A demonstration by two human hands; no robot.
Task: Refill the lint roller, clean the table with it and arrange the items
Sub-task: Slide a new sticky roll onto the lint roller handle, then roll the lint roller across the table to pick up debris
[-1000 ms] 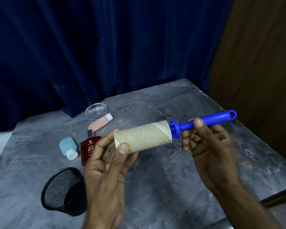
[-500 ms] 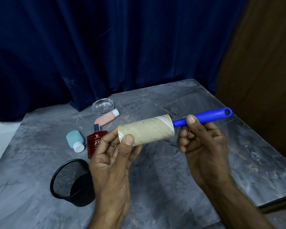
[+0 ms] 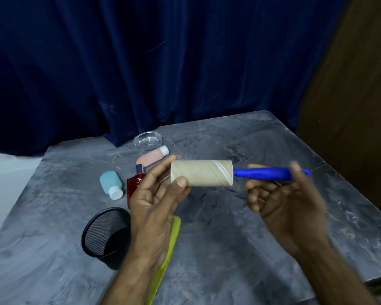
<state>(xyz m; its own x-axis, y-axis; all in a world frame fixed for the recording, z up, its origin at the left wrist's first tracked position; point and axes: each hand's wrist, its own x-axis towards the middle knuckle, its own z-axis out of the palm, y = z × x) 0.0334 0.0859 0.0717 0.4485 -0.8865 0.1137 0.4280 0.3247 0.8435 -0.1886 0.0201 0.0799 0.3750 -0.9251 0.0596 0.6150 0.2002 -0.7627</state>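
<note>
I hold a lint roller level above the table (image 3: 240,227). Its roll (image 3: 201,173) is a bare brown cardboard tube, gripped at its left end by the thumb and fingers of my left hand (image 3: 156,199). The blue handle (image 3: 266,173) sticks out of the tube's right end. My right hand (image 3: 282,199) is blurred; its thumb lies over the handle's far end and its fingers curl underneath.
A clear glass dish (image 3: 147,140), pink bottle (image 3: 152,158), pale blue bottle (image 3: 110,181) and red perfume bottle (image 3: 134,183) lie at the back left. A black mesh cup (image 3: 107,234) lies on its side near a yellow-green comb (image 3: 167,249). The table edge runs along the right.
The blue collar seen beside the tube a second ago is now hidden. My right hand has slid out toward the handle's far end. The lint roller now sits more level.
</note>
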